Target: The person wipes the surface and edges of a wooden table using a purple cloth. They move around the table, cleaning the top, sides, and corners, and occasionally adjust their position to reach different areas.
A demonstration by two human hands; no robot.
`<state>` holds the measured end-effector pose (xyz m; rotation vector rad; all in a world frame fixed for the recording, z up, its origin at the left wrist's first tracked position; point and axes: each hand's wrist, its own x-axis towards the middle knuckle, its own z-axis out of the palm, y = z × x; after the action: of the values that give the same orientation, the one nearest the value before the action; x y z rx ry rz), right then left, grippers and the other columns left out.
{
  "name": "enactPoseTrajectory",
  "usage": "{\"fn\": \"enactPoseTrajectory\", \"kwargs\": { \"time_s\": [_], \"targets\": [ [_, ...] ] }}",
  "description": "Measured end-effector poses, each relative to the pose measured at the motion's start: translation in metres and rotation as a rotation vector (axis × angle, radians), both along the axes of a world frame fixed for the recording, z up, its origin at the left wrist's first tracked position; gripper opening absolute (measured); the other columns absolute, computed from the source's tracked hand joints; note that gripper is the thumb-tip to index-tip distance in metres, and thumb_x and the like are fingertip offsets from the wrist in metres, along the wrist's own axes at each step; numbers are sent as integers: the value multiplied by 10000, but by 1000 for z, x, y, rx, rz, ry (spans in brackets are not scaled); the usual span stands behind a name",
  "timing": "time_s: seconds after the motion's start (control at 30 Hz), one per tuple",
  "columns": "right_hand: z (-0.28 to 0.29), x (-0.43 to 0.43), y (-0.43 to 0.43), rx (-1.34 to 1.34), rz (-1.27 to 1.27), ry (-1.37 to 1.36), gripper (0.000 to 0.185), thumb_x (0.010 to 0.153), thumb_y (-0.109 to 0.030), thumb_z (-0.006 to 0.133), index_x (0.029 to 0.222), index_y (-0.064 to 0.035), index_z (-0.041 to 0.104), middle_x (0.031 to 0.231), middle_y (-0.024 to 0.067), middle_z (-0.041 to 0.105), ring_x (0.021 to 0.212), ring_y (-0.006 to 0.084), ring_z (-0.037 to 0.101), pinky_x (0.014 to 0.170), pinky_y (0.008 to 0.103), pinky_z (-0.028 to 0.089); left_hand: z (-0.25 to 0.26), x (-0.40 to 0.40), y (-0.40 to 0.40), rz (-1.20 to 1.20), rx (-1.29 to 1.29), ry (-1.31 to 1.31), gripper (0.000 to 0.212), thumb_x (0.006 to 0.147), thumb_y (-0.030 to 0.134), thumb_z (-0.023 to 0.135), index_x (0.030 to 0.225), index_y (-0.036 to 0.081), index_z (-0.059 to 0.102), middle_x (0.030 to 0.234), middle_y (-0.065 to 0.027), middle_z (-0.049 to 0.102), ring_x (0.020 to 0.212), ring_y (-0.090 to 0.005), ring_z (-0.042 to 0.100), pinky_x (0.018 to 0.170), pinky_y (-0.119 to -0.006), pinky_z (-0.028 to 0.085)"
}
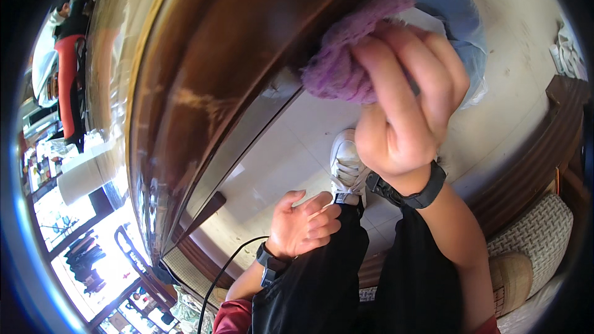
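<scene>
My right hand grips a bunched purple cloth beside the lower edge of a glossy dark wooden table. Part of the cloth appears to touch the shadowed underside of the edge, though the contact is hard to see. My left hand holds nothing; its fingers are loosely curled above my left thigh, below the table edge. Both wrists wear black bands. A white sneaker shows on the floor between the hands.
Behind my right hand is a bluish plastic bag. Carved dark wood and a woven cushion lie at the right. A red-and-black tool and a white paper roll are at the left. A black cable runs near my left arm.
</scene>
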<state>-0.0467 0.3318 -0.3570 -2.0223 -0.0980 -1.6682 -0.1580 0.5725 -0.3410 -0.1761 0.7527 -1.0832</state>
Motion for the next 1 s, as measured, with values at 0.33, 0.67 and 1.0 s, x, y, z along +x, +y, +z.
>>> {"fn": "enactPoseTrajectory", "kwargs": {
  "time_s": [0.33,0.67,1.0],
  "targets": [
    [34,-35,103,76,635,94,202,922,-228,675,1083,-141,759,1386,-8,555,1371,226,501,1072,330,519,-28,-15,48,-89,323,-149,388,1018,424,479,1078,53,576,945,-114,571,847,-234,532,618,-351,462],
    [27,-36,161,-310,763,11,320,939,-219,587,1201,-87,715,1316,-4,639,1281,168,577,1094,332,483,-13,-7,67,-262,590,-531,337,1020,372,511,1090,55,601,978,-103,596,891,-249,562,717,-337,468],
    [0,-32,110,-533,743,80,359,881,-207,627,1215,-117,723,1351,-24,640,1361,162,545,1154,372,452,-3,-32,107,-27,514,-199,293,986,368,482,905,89,520,824,-42,482,805,-196,486,687,-300,413]
  ]
}}
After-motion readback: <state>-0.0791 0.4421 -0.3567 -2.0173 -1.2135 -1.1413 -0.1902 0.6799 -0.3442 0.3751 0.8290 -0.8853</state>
